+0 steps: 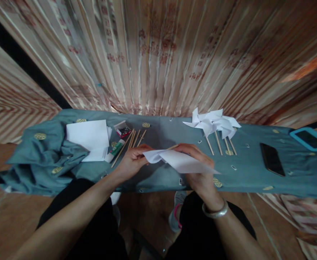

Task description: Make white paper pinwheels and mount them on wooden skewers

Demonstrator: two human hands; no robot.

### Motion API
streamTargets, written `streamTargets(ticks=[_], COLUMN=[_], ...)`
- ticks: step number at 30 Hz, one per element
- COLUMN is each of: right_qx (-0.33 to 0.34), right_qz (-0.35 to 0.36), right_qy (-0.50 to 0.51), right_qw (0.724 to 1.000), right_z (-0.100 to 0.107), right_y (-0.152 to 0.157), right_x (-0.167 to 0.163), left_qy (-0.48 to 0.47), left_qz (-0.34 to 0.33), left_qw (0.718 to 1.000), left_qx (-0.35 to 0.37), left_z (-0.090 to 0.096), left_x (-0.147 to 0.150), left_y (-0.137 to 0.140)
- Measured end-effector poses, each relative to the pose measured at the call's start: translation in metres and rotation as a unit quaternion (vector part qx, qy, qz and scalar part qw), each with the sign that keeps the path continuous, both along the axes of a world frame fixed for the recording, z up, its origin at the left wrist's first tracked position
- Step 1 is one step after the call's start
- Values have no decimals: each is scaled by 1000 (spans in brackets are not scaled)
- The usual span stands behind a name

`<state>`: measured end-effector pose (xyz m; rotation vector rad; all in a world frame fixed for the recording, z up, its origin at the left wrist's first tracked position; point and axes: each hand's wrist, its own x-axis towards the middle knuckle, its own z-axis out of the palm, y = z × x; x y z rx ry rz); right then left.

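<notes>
Between my hands, above the cloth-covered table, is a white paper pinwheel (181, 160) with folded blades, seen nearly edge-on. A short piece of pale wooden stick (172, 147) shows behind its upper edge. My left hand (135, 159) pinches the pinwheel's left blade. My right hand (201, 169) is closed around the right side, partly hidden behind the paper; a silver bracelet is on that wrist. Loose wooden sticks (130, 141) lie just beyond my left hand, beside a green-and-white glue stick (117, 148) and a small open box (122, 130) of dark metal bits.
White paper sheets (89, 135) are stacked on the left near bunched cloth (50, 159). Several pinwheels on sticks (212, 124) lie at the back right. Farther right are a black phone (272, 159) and a blue-framed tablet (311, 139). A patterned curtain (158, 61) hangs behind the table.
</notes>
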<state>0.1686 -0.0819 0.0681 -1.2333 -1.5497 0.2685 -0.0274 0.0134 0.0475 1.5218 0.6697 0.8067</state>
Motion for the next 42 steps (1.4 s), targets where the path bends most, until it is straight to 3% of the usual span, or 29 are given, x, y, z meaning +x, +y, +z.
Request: streamTargets(ticks=[7,16,29,42], right_qx=[-33,-25,-57,-45], right_qz=[-19,-9,-17,-8], right_qy=[-29,-1,69,61], right_qw=[999,1000,996,997], right_z=[4,1,-1,-6], right_y=[-2,-1,-2,-2], right_x=[-1,-1,-4,-2], left_qy=[19,-5,8,10], left_qz=[2,20,61,58], left_qw=[1000,1000,988,988], left_qx=[14,20,141,140], left_z=[0,-7,-8,-8], left_x=[-1,-1,-5,-6], left_y=[-1,-1,2,3])
